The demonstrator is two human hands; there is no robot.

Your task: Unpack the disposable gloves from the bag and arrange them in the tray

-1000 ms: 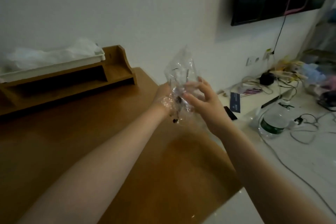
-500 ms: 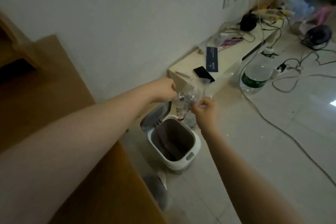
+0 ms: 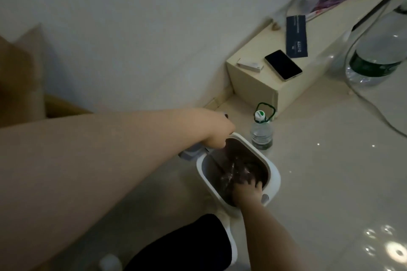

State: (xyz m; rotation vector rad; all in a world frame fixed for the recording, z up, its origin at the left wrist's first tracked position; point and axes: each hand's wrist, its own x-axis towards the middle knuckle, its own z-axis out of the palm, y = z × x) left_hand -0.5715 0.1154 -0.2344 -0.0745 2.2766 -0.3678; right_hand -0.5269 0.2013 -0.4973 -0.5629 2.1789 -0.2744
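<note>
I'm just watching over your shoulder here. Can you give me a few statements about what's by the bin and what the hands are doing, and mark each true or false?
1. The right hand reaches down into the white bin, onto crumpled clear plastic. True.
2. The phone lies on the floor. False: it lies on the low cream cabinet.
3. A small water bottle stands upright on the floor beside the bin. True.
4. The left hand is deep inside the bin. False: it is at the bin's far rim.
5. The phone's screen is lit. False: it is dark.
</note>
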